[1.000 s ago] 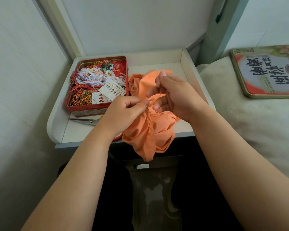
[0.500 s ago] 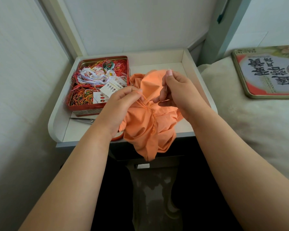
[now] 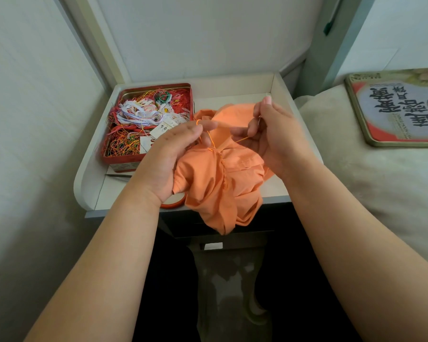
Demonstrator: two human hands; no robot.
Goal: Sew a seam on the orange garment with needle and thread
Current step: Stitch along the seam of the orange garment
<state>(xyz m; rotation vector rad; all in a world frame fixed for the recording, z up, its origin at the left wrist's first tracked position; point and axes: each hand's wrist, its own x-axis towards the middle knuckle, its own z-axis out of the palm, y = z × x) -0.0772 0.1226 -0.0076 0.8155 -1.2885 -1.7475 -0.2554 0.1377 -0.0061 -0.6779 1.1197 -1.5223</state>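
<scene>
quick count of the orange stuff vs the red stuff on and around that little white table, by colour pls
Orange: 2, the crumpled orange cloth garment and the thin orange sewing thread running from it to both hands.
Red: 3, the open red metal tin of tangled threads, the red ring-shaped object half hidden under the garment, and the red-bordered flat tin lid on the bed.
Total: 5

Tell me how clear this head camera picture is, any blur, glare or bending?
Head view: soft, even daylight, no glare; the orange garment and thread tin are fairly sharp; the needle in the right hand is too thin to make out; wide-angle bending curves the bedside table's rim and forearms.
</scene>
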